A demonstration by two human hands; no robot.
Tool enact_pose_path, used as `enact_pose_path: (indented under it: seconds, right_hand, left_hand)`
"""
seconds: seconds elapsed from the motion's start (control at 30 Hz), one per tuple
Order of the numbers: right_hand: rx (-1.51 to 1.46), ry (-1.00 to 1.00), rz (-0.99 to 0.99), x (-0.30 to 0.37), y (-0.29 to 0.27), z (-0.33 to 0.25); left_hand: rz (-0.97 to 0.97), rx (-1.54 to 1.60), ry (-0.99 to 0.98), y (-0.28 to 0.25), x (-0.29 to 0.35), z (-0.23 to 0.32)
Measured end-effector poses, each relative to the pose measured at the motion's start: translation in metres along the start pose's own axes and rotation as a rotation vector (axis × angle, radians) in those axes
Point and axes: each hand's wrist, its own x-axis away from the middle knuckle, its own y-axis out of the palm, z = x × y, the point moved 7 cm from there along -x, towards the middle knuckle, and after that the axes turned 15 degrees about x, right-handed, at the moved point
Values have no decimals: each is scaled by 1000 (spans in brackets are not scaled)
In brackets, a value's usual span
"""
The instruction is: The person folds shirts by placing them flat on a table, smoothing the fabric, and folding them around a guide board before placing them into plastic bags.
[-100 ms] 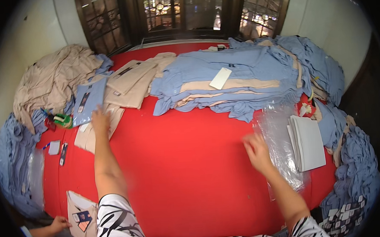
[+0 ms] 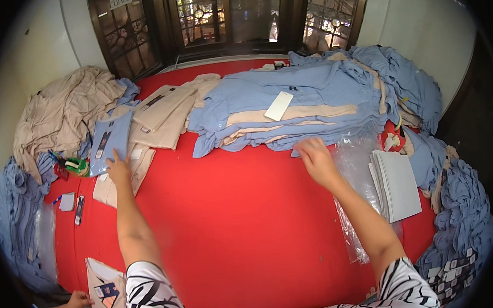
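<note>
My left hand [image 2: 119, 169] rests with its fingers spread on the lower right part of a folded blue shirt [image 2: 113, 140] with a dark tag strip. That shirt lies partly over folded beige shirts [image 2: 163, 116]. At the near edge of a wide stack of blue shirts [image 2: 316, 97], my right hand [image 2: 316, 157] has loosely bent fingers and nothing visible in them. Whether its fingertips touch the cloth I cannot tell. On the stack lie a white card [image 2: 279, 106] and a beige strip of cloth [image 2: 294, 114].
Clear plastic bags [image 2: 349, 148] lie beside a stack of white sheets [image 2: 398, 182] on the red table [image 2: 245, 232]. Heaped garments [image 2: 60, 102] line the sides. A green tape dispenser [image 2: 78, 166] sits at left. Another person's hand [image 2: 78, 300] holds a tagged beige shirt [image 2: 105, 281] at lower left.
My right hand has moved away from me and slightly left, up to the blue stack's edge. My left hand has come slightly nearer, still at the folded blue shirt. The view has shifted a little.
</note>
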Motion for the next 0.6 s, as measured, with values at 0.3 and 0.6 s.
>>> enact_pose_path:
  seconds: [0.3, 0.6]
  right_hand:
    - [159, -48, 41, -168, 129, -27]
    - [94, -195, 151, -85, 33, -80]
  left_hand:
    - [-23, -116, 383, 11, -42, -51]
    - [-80, 638, 439, -39, 67, 111]
